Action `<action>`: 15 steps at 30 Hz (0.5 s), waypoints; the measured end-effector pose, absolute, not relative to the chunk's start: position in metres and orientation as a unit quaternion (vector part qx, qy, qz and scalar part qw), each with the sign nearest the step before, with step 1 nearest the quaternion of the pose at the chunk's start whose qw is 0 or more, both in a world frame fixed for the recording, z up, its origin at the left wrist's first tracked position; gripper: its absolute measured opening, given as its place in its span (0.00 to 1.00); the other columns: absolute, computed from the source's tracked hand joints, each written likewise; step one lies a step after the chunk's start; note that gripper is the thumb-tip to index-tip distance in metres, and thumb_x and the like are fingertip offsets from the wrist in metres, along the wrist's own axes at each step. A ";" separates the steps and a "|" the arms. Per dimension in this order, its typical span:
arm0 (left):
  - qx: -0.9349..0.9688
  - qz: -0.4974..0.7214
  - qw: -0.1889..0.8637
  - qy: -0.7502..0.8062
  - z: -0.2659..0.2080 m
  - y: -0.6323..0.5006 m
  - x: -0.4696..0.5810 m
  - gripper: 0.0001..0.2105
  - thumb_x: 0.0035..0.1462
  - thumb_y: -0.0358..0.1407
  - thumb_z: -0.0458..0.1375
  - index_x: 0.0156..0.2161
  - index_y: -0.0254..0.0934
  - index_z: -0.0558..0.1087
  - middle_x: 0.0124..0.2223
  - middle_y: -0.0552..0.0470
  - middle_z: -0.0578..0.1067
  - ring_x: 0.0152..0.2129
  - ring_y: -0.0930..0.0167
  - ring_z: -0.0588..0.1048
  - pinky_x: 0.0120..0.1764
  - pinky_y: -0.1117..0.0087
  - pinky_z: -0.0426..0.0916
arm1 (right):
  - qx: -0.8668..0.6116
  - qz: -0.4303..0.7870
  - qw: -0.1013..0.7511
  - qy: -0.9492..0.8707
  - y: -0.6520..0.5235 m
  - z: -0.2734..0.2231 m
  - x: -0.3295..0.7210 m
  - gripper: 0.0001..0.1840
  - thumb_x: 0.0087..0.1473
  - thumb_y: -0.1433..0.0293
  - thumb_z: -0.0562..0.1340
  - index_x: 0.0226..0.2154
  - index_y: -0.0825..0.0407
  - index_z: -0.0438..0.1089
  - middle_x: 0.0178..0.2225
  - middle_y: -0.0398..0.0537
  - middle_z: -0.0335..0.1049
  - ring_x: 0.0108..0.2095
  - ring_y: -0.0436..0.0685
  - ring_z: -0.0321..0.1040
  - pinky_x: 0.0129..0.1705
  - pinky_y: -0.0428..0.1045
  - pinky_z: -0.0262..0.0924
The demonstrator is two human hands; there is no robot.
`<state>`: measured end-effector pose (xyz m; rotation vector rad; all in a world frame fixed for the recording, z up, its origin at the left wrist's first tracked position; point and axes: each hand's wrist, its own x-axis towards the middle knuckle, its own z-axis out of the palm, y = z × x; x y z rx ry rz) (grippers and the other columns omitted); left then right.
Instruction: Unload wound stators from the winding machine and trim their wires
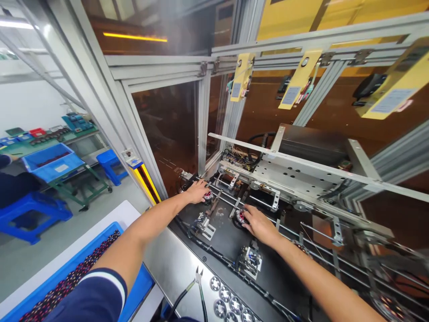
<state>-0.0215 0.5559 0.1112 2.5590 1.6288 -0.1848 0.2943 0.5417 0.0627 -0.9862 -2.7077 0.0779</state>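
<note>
My left hand (198, 191) reaches into the machine. Its fingers are curled over a round motor stator (208, 195) with red parts, which the hand partly hides. Farther right, my right hand (260, 225) has its thumb and fingers around the edge of a second round stator (240, 217), also with red parts. Both stators sit at the metal rails (228, 197) above the black machine bed (219, 223). Small metal fixtures (250, 260) stand on the bed in front of the hands.
Cutting pliers (198, 277) and several bare silver stator rings (225, 293) lie on the metal ledge. A blue tray (144, 281) of red-and-black parts is at lower left. Yellow brackets (241, 77) hang overhead. A yellow light curtain (147, 181) stands beside the opening.
</note>
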 end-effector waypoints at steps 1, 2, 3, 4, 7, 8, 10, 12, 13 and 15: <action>0.842 -0.068 0.055 0.532 0.109 0.558 -0.022 0.18 0.61 0.39 0.59 0.54 0.36 0.69 0.60 0.43 0.66 0.56 0.57 0.67 0.56 0.47 0.64 | -0.340 0.034 0.127 -0.931 0.542 0.060 0.295 0.12 0.60 0.66 0.62 0.46 0.54 0.70 0.54 0.53 0.67 0.52 0.60 0.66 0.52 0.61 0.65; 0.843 -0.074 0.059 0.529 0.107 0.560 -0.023 0.17 0.61 0.39 0.59 0.54 0.36 0.69 0.60 0.43 0.67 0.56 0.58 0.67 0.55 0.48 0.65 | -0.340 0.041 0.125 -0.931 0.543 0.058 0.296 0.13 0.60 0.65 0.62 0.46 0.54 0.70 0.54 0.52 0.67 0.52 0.61 0.66 0.52 0.61 0.65; 0.844 -0.080 0.064 0.526 0.106 0.563 -0.023 0.17 0.62 0.39 0.58 0.54 0.36 0.69 0.60 0.43 0.67 0.55 0.58 0.68 0.55 0.48 0.65 | -0.340 0.048 0.123 -0.931 0.544 0.056 0.296 0.13 0.61 0.65 0.62 0.46 0.53 0.70 0.54 0.52 0.66 0.52 0.61 0.66 0.53 0.61 0.64; 0.844 -0.085 0.070 0.524 0.104 0.565 -0.023 0.17 0.62 0.39 0.58 0.54 0.36 0.69 0.59 0.43 0.67 0.54 0.59 0.68 0.54 0.49 0.66 | -0.340 0.055 0.121 -0.931 0.544 0.055 0.297 0.13 0.61 0.65 0.62 0.47 0.53 0.70 0.54 0.53 0.66 0.53 0.61 0.66 0.53 0.62 0.64; 0.839 -0.100 0.088 0.527 0.099 0.572 -0.021 0.17 0.62 0.39 0.58 0.54 0.36 0.69 0.58 0.43 0.69 0.52 0.60 0.70 0.52 0.51 0.68 | -0.338 0.074 0.120 -0.930 0.543 0.053 0.297 0.15 0.61 0.65 0.61 0.49 0.53 0.69 0.56 0.53 0.65 0.54 0.62 0.65 0.54 0.63 0.63; 0.836 -0.105 0.094 0.530 0.098 0.574 -0.021 0.16 0.62 0.39 0.58 0.54 0.36 0.69 0.57 0.43 0.69 0.51 0.61 0.71 0.51 0.51 0.69 | -0.338 0.079 0.121 -0.930 0.542 0.053 0.297 0.15 0.61 0.65 0.61 0.50 0.53 0.68 0.56 0.53 0.65 0.54 0.62 0.64 0.55 0.63 0.62; 0.831 -0.113 0.107 0.534 0.095 0.579 -0.020 0.16 0.62 0.39 0.58 0.53 0.36 0.69 0.56 0.44 0.70 0.50 0.61 0.72 0.50 0.53 0.70 | -0.342 0.090 0.124 -0.927 0.541 0.053 0.297 0.16 0.61 0.65 0.61 0.51 0.53 0.68 0.57 0.53 0.64 0.55 0.63 0.63 0.55 0.64 0.62; 0.828 -0.119 0.117 0.535 0.094 0.583 -0.020 0.16 0.62 0.39 0.58 0.53 0.35 0.69 0.55 0.44 0.71 0.49 0.62 0.73 0.49 0.53 0.71 | -0.348 0.102 0.130 -0.923 0.539 0.054 0.296 0.17 0.61 0.65 0.61 0.52 0.52 0.67 0.58 0.53 0.63 0.56 0.63 0.63 0.55 0.64 0.61; 0.828 -0.120 0.121 0.534 0.094 0.585 -0.020 0.16 0.62 0.39 0.58 0.53 0.35 0.69 0.55 0.44 0.71 0.49 0.62 0.73 0.49 0.53 0.71 | -0.352 0.108 0.132 -0.920 0.539 0.055 0.296 0.18 0.61 0.65 0.61 0.52 0.52 0.67 0.58 0.54 0.63 0.56 0.63 0.63 0.55 0.64 0.61; 0.828 -0.121 0.129 0.533 0.093 0.589 -0.021 0.16 0.62 0.39 0.58 0.53 0.35 0.69 0.55 0.44 0.71 0.49 0.62 0.73 0.49 0.53 0.71 | -0.357 0.123 0.135 -0.916 0.539 0.057 0.296 0.18 0.61 0.65 0.61 0.53 0.52 0.66 0.58 0.54 0.62 0.56 0.63 0.63 0.55 0.64 0.61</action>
